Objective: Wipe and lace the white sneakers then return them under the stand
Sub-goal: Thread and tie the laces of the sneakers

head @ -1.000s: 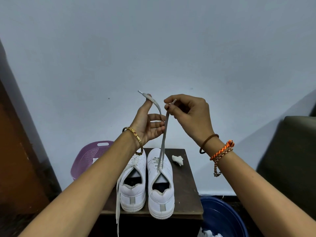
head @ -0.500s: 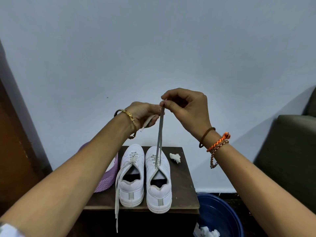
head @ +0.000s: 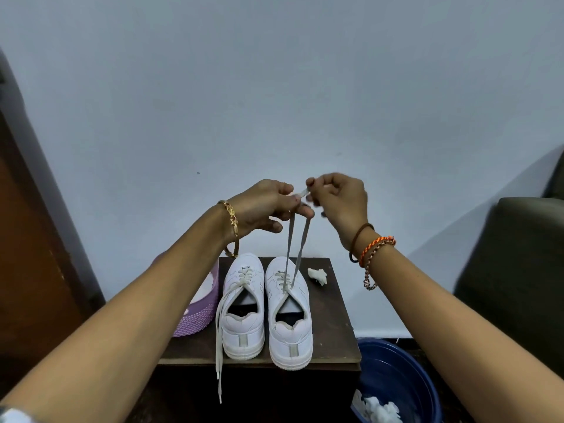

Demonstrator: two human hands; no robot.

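Left hand (head: 262, 206): We hold it up over the shoes. Its fingers curl and pinch the lace (head: 294, 251).
Right hand (head: 338, 199): We hold it up close beside the left hand. Its fingers pinch the tip of the same lace.
Lace: It runs in two straight strands from our hands down to the right sneaker (head: 288, 309).
Right sneaker: It sits on the table (head: 332, 325) with its heel toward us. The heel sticks out a little past the near edge.
Left sneaker (head: 243, 303): It sits just beside the right one, heel toward us. Its loose lace (head: 219, 340) hangs down over the front of the table.
White wad (head: 318, 276): It lies on the table, near the toe of the right sneaker.
Purple basket (head: 198, 306): It is at the left side of the table, partly behind our left arm.
Blue tub (head: 396, 377): It is low on the right, next to the table, with white bits (head: 378, 409) inside.
Bracelets: We see a gold bangle (head: 232, 218) on the left wrist and bands (head: 370, 248) on the right wrist.
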